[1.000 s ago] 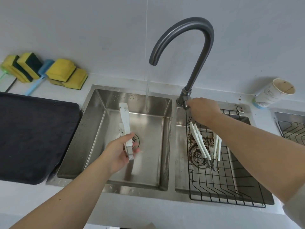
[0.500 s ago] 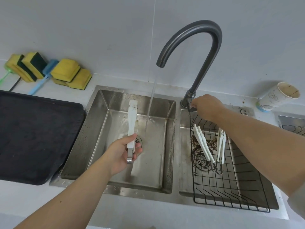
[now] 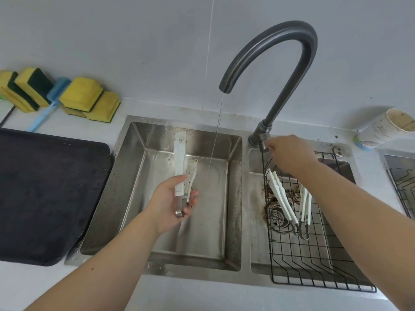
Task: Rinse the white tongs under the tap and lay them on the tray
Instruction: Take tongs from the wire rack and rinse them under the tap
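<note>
The left hand (image 3: 171, 203) grips one white tongs (image 3: 181, 167); the right hand (image 3: 289, 154) pinches the tap (image 3: 269, 70) handle (mostly hidden); two more tongs (image 3: 289, 205) in the rack (image 3: 314, 265).

Yellow sponges (image 3: 89, 98), paper cup (image 3: 385, 129), wire rack (image 3: 314, 265)

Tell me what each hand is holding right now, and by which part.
Left hand holds white tongs near the metal hinge end, arms pointing away. Right hand grips the tap handle at the faucet base.

Both forearms are bare to the elbow, no watch or rings showing on the left hand (image 3: 168, 204) or right hand (image 3: 289, 153); a pale sleeve edge (image 3: 412, 286) shows at the right elbow.
</note>
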